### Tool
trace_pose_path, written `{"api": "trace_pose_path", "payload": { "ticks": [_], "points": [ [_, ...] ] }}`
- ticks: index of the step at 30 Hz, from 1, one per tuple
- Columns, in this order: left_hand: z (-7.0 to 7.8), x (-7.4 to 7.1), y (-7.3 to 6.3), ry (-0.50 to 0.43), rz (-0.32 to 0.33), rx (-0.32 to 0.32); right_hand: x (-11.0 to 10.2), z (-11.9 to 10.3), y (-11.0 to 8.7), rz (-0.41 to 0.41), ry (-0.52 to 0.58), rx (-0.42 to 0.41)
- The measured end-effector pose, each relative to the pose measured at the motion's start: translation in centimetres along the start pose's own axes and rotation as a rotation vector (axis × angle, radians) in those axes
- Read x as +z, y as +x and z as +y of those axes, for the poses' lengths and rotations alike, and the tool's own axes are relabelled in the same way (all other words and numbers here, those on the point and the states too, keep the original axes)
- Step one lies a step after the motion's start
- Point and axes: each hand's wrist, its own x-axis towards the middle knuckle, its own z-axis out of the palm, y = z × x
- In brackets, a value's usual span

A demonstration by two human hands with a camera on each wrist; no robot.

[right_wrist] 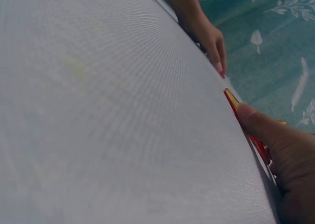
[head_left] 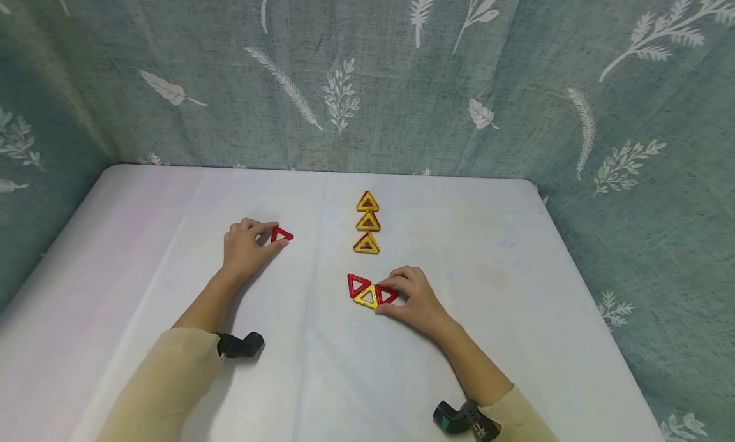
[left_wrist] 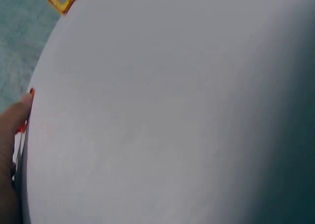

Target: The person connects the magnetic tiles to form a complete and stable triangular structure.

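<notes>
In the head view my left hand [head_left: 247, 245] pinches a red open-centred triangle tile [head_left: 281, 235] between thumb and fingers, close over the left part of the table. Nearer the front, my right hand [head_left: 416, 302] pinches another red triangle tile [head_left: 386, 294] at the right side of a yellow triangle tile [head_left: 366, 297]. A further red triangle tile [head_left: 357, 284] adjoins the yellow one on its left, so the three form a short row. The left wrist view catches only part of the left hand [left_wrist: 12, 125] at its edge. In the right wrist view, the thumb [right_wrist: 253, 118] covers part of the tiles.
Behind the row, three yellow triangles with darker centres [head_left: 367, 221] stand in a line toward the back of the white-covered table [head_left: 488, 250]. A green leaf-patterned cloth [head_left: 390, 110] hangs behind the table and along its sides. Each wrist wears a black camera [head_left: 240, 345].
</notes>
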Motion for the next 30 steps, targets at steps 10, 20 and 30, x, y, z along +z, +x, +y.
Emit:
{"api": "trace_pose_path", "payload": {
  "ticks": [10,20,30],
  "points": [
    [1.0,0.7,-1.1,-0.035,-0.018,0.093,0.0,0.1,-0.1,-0.011,0.014,-0.006],
    [1.4,1.2,-2.0,-0.020,-0.014,0.255,0.0,0.2,-0.2,-0.018,0.019,-0.022],
    [2.8,1.5,-4.1,-0.125,-0.074,0.342,0.0,-0.1,-0.1,-0.015,0.022,0.047]
  ]
}}
